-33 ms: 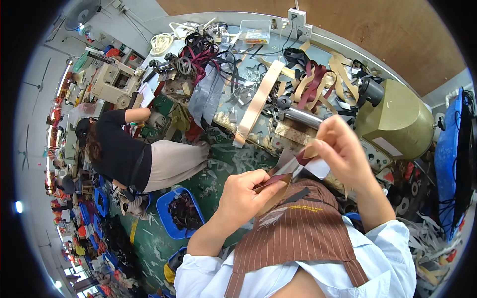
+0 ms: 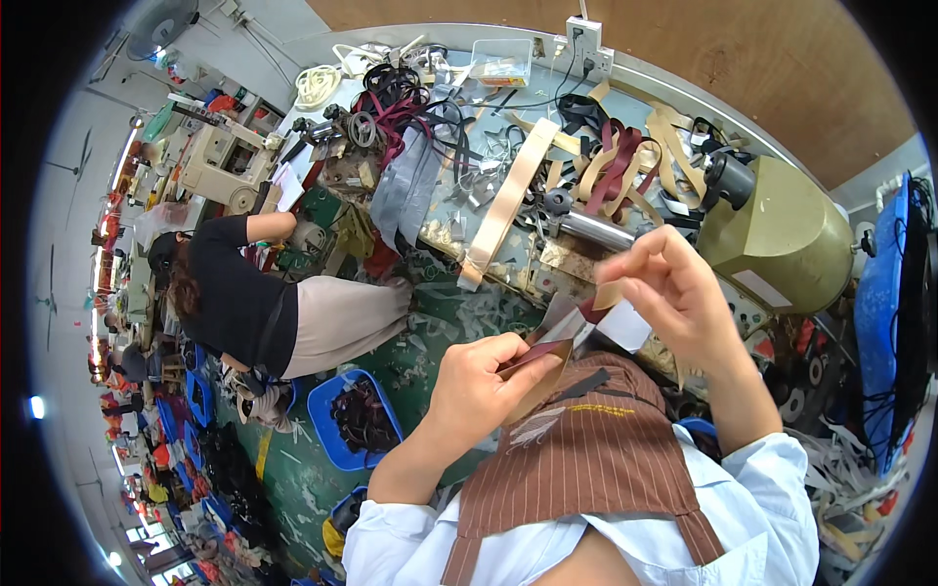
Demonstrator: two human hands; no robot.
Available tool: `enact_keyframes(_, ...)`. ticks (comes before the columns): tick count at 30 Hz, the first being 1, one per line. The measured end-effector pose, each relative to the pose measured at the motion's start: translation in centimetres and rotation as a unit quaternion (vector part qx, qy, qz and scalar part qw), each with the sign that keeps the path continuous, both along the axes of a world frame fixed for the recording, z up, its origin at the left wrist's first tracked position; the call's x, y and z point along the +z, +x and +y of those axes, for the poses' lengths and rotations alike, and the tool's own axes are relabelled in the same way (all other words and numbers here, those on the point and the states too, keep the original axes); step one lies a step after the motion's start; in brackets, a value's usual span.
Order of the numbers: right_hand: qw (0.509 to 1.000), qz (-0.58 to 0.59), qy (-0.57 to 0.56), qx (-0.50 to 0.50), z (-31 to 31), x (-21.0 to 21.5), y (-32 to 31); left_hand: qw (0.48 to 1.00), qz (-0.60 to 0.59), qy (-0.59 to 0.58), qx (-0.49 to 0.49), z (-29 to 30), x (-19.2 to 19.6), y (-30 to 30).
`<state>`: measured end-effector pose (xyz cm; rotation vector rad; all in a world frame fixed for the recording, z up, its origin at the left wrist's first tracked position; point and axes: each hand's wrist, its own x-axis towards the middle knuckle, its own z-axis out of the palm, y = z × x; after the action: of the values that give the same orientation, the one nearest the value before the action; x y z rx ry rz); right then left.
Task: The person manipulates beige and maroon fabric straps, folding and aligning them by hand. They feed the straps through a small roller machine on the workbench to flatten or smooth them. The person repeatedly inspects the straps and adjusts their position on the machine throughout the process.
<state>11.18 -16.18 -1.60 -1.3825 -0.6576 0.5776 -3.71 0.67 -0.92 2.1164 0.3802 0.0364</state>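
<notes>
My left hand is closed, pinching a folded maroon and tan strip between thumb and fingers in front of my apron. The strip looks like leather or webbing; its exact kind I cannot make out. From there it runs up to the right, a silvery-grey face showing along part of it. At its tan upper end, my right hand has thumb and index finger around the tip, the other fingers curled. A white piece shows just below the right hand. Beyond both hands lies a metal machine arm.
A cluttered workbench holds tan and maroon strips, and a long tan strip overhangs its edge. An olive machine stands right. Left are a blue basket of dark pieces and a bending co-worker. Scraps litter the green floor.
My right hand has shifted slightly, its index finger reaching further left over the strip's tan end. The left hand stays in place with its grip on the strip.
</notes>
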Motion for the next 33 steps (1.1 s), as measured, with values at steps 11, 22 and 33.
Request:
enact_keyframes(11,0.969,-0.181,-0.02,0.165,-0.3,-1.4,3.0,0.996,0.032,-0.077,0.016,-0.6,0.3,0.5)
enact_keyframes(22,0.905,0.367,0.051,0.211,-0.6,-6.2,3.7,0.867,0.243,-0.415,-0.127,0.0,4.9,3.4)
enact_keyframes(33,0.971,0.23,-0.054,0.035,0.3,-4.9,1.8,0.984,-0.028,0.176,-0.025,-0.3,-1.0,3.4)
